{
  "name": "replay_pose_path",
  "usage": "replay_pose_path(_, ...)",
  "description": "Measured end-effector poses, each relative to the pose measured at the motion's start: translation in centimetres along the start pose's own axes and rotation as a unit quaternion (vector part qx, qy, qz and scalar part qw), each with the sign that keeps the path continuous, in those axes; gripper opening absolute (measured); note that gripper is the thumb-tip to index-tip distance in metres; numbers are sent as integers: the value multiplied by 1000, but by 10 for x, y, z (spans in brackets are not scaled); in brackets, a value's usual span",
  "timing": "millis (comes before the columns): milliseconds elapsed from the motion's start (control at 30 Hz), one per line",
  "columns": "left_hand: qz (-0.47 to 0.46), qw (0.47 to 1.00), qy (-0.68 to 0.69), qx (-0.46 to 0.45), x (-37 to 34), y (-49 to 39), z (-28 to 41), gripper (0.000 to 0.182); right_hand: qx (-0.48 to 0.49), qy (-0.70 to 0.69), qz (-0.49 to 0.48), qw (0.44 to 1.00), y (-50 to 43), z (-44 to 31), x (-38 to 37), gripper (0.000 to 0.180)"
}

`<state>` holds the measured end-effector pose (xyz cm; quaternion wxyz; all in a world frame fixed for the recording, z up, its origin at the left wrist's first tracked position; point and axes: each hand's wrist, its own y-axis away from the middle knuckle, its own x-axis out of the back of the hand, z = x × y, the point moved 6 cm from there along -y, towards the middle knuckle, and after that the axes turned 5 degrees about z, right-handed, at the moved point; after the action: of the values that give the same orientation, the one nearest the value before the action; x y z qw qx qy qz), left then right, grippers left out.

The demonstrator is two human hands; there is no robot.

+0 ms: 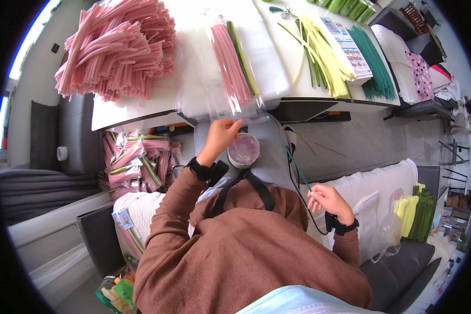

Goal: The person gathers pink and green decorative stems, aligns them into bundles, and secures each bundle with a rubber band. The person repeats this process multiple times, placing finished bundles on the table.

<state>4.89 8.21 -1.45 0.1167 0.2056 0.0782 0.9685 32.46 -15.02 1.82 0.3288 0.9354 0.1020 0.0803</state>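
Observation:
My left hand (222, 135) pinches the near edge of a clear plastic bag (235, 112) on the white table. Inside the bag lie pink chenille stems (229, 62) beside green and yellow ones (242, 59). To the right, away from the table edge, my right hand (327, 200) holds thin dark green stems (298, 168) by one end; they slant up toward the bag. Below my left hand, a round tub (243, 151) with something clear in it sits on my lap. A large heap of pink chenille stems (121, 51) lies at the table's left.
Flat clear bags (265, 59) lie under the filled one. Yellow stems (329, 59), printed cards (349, 51), dark green stems (373, 66) and scissors (286, 14) are on the table's right. Filled bags (141, 157) are piled below its left edge. A black cable (303, 200) hangs beside me.

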Motion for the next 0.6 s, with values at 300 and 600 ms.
replay_pose_path(300,-13,998,64,24,-17,0,-11,30,68,-163,19,984,-102,-41,-31,20)
replay_pose_path(600,-33,990,126,51,-16,9,-7,30,190,-211,112,952,-168,-96,-39,27)
